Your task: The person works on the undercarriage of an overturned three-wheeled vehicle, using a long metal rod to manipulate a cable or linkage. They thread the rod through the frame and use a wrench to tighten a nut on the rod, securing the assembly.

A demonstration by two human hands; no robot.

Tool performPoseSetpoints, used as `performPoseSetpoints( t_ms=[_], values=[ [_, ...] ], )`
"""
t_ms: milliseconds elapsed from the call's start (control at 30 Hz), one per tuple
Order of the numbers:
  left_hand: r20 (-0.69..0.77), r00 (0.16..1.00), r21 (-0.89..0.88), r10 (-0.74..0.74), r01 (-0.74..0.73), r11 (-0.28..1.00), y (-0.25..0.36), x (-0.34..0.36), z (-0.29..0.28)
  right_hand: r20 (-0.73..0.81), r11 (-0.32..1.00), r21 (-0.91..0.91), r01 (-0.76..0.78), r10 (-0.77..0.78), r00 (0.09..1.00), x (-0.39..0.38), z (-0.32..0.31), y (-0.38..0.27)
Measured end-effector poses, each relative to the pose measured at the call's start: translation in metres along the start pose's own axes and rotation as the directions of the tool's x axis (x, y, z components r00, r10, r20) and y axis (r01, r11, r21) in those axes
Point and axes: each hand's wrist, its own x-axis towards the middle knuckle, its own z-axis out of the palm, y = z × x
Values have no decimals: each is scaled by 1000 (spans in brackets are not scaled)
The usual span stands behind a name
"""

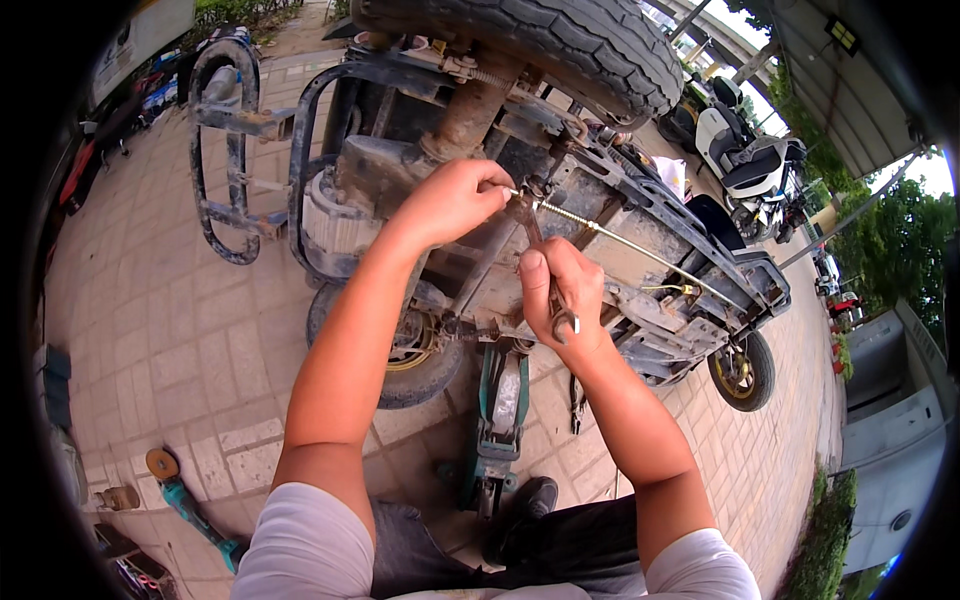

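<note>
The vehicle underside point(590, 210), dirty and tilted up, faces me. Across it runs a thin metal rod point(655, 259) with a spring near its left end. My left hand point(450, 205) is closed in a pinch at that end; whether a small part sits between the fingertips is hidden. My right hand point(570, 290) is wrapped round a wrench point(531, 222). The wrench's upper jaw meets the rod beside the left fingertips, and its lower end sticks out below my palm.
A large tyre point(600, 50) rises above my hands. Below stands a green floor jack point(500, 400). A black tubular bumper point(235, 150) juts out at the left. On the paving lies a teal angle grinder point(190, 505). Parked scooters point(745, 155) stand at the far right.
</note>
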Motion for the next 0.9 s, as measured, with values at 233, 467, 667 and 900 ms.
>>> performPoseSetpoints(
  t_ms=[233,467,667,900],
  values=[
    [-15,1000,53,-7,7,999,5,1,3,187,971,46,-236,224,956,43,-24,10],
    [-35,999,52,2,-1,999,4,0,2,91,982,-184,39,-22,996,4,18,20],
    [-35,999,44,-9,10,999,1,1,3,71,935,-295,197,-184,980,-23,45,25],
    [-23,1000,57,17,-16,998,4,2,3,94,999,-40,-12,16,995,20,-13,6]
  ],
)
